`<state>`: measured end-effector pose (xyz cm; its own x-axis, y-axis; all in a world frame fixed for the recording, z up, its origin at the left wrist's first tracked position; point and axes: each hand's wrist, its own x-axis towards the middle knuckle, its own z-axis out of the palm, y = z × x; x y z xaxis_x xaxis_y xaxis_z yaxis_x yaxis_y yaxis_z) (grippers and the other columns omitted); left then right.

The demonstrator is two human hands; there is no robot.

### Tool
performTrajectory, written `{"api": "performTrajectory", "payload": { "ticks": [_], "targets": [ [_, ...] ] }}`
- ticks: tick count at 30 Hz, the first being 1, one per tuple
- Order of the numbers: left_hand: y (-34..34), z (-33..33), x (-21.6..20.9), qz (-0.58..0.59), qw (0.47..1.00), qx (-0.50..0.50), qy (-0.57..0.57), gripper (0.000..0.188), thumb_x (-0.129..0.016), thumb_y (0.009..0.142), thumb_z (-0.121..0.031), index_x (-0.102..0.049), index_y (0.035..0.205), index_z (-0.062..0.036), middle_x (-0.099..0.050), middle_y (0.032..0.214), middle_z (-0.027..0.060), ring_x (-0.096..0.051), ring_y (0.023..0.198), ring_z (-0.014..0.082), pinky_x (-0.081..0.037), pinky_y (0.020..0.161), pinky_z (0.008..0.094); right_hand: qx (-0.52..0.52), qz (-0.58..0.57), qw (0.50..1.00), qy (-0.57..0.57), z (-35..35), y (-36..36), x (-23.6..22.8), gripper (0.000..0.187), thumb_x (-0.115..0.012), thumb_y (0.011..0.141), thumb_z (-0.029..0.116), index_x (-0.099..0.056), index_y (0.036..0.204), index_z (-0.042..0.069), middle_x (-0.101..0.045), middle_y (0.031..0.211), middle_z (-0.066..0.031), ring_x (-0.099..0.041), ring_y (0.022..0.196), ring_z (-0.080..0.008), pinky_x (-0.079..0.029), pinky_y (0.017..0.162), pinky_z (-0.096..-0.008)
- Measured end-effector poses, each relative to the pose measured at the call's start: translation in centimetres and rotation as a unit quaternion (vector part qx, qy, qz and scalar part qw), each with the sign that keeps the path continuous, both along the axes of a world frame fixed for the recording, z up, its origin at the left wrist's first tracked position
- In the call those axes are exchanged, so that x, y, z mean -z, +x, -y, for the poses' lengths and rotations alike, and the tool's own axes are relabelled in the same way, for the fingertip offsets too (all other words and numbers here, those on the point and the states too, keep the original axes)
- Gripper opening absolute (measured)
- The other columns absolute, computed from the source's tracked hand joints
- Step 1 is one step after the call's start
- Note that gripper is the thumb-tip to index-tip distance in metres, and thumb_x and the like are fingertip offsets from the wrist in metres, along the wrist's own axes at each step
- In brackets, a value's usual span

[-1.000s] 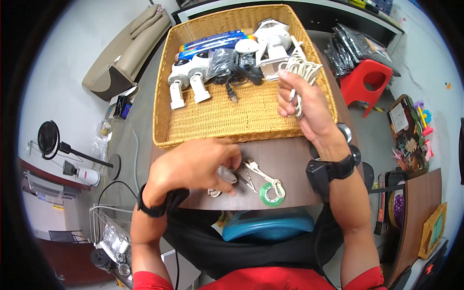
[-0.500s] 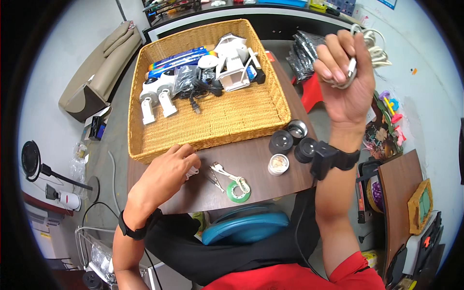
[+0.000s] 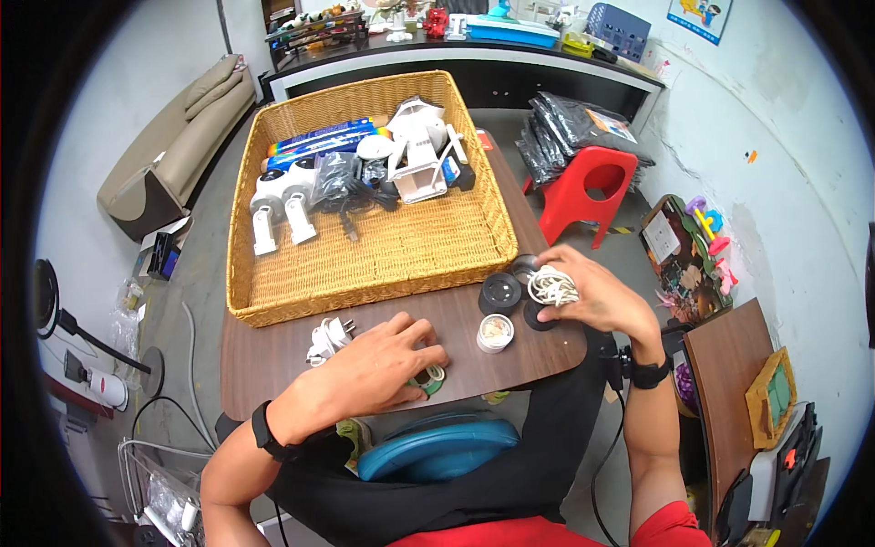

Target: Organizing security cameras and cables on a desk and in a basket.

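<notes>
"What are we seeing in the right hand [image 3: 597,294]?"

"We're seeing its thumb and fingers holding a coiled white cable [image 3: 553,286] above some black round containers [image 3: 499,294]. We aren't making out whether the fingers are touching them."

"And the left hand [image 3: 385,357]?"

"We're finding it curving, palm down, over a green tape roll [image 3: 428,387] near the front edge of the brown table [image 3: 273,365]. Its fingers are hiding much of the roll, so we cannot tell whether they're gripping it."

"What else are we noting?"

"A white plug [image 3: 328,341] is lying just beyond the left hand. A white tub [image 3: 495,335] is standing between the hands, near the containers. Behind, a wicker basket [image 3: 383,296] is holding white cameras [image 3: 296,219] and blue boxes [image 3: 314,144]."
</notes>
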<state>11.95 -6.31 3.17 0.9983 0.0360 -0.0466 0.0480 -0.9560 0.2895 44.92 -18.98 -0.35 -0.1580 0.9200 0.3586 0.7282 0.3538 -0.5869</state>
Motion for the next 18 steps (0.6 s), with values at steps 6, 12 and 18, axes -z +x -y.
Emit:
{"api": "performTrajectory", "payload": {
  "ticks": [6, 12, 18],
  "targets": [
    [-1.5, -1.5, 0.7, 0.05, 0.997, -0.026, 0.047, 0.045, -0.083, 0.084, -0.018, -0.069, 0.126, -0.0124, -0.064, 0.117, 0.0092, -0.056, 0.117, 0.0341, -0.049, 0.102, 0.0457, 0.098, 0.003, 0.991, -0.092, 2.7, -0.1, -1.6, 0.052, -0.09, 0.081, 0.027, -0.069, 0.123, 0.004, -0.067, 0.123, -0.0135, -0.066, 0.114, -0.0377, -0.052, 0.098, -0.0443],
    [-2.3, -2.5, 1.3, 0.046, 0.993, -0.055, 0.098, 0.049, -0.082, 0.085, -0.014, -0.069, 0.132, -0.0182, -0.064, 0.129, 0.0051, -0.051, 0.132, 0.0327, -0.042, 0.113, 0.0489, 0.074, 0.063, 0.989, -0.111, 2.5, 0.3, -1.3, 0.053, -0.092, 0.08, 0.02, -0.068, 0.124, 0.003, -0.071, 0.111, -0.0117, -0.07, 0.104, -0.0324, -0.053, 0.091, -0.0404],
    [-2.5, -4.4, 1.2, 0.058, 0.996, -0.046, 0.047, 0.044, -0.078, 0.086, -0.007, -0.07, 0.129, -0.0131, -0.065, 0.125, 0.0072, -0.053, 0.13, 0.032, -0.043, 0.112, 0.0466, 0.051, 0.049, 0.992, -0.101, 2.6, 0.2, -1.5, 0.052, -0.092, 0.08, 0.017, -0.068, 0.125, 0.004, -0.071, 0.113, -0.0109, -0.069, 0.106, -0.0293, -0.053, 0.093, -0.0381]
  ]
}}
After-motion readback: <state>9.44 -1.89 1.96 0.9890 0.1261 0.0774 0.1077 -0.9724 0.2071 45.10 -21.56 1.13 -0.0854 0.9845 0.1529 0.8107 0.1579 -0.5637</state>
